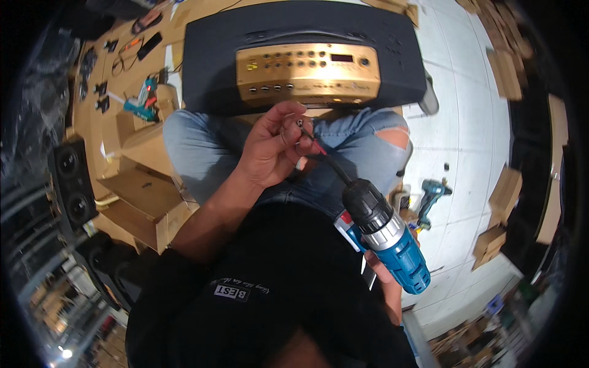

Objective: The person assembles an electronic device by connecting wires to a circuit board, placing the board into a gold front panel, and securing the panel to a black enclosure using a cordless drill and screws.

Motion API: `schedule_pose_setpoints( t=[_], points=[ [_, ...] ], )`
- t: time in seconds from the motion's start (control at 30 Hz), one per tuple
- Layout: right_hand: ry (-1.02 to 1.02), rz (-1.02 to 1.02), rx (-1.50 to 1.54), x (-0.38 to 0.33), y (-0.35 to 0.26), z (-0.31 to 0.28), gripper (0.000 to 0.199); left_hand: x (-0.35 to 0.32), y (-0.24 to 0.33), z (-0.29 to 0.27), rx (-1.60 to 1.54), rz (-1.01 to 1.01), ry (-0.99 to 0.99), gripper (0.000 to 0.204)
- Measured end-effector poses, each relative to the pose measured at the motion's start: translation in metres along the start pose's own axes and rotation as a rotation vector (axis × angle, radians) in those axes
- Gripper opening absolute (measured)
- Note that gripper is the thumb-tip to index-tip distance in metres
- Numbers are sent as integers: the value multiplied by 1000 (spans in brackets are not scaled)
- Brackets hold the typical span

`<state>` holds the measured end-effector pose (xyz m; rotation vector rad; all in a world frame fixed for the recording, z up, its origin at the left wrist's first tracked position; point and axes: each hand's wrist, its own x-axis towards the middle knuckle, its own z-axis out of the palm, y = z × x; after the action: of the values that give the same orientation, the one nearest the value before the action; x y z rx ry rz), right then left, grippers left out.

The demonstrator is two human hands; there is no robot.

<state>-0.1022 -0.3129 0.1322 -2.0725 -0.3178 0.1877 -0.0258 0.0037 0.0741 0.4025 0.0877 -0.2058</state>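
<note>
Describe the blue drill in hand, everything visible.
The cordless drill has a blue plastic-looking body, a silver collar and a black ribbed chuck holding a long dark bit. It points up-left, tilted. The right hand grips it from below, mostly hidden; the left hand pinches a small screw at the bit's tip, over the lap.

The view shows two blue drills, one held [392, 236] and one on the floor [431, 196], one gold-faced amplifier [307, 70], and one black speaker [72, 178].
</note>
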Motion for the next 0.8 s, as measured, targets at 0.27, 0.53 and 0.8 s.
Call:
schedule_pose_setpoints(
  t=[0.27,0.53,0.8],
  points=[
    [-89,92,-85,-1,-23,12,35,-27,44,-13,-38,207,-83,18],
    [-151,100,-106,24,-27,13,28,-17,65,-28,-70,192,-89,16],
    [-150,-28,-354,65,-70,25,30,-6,82,-50,109,204,-61,15]
  ],
)
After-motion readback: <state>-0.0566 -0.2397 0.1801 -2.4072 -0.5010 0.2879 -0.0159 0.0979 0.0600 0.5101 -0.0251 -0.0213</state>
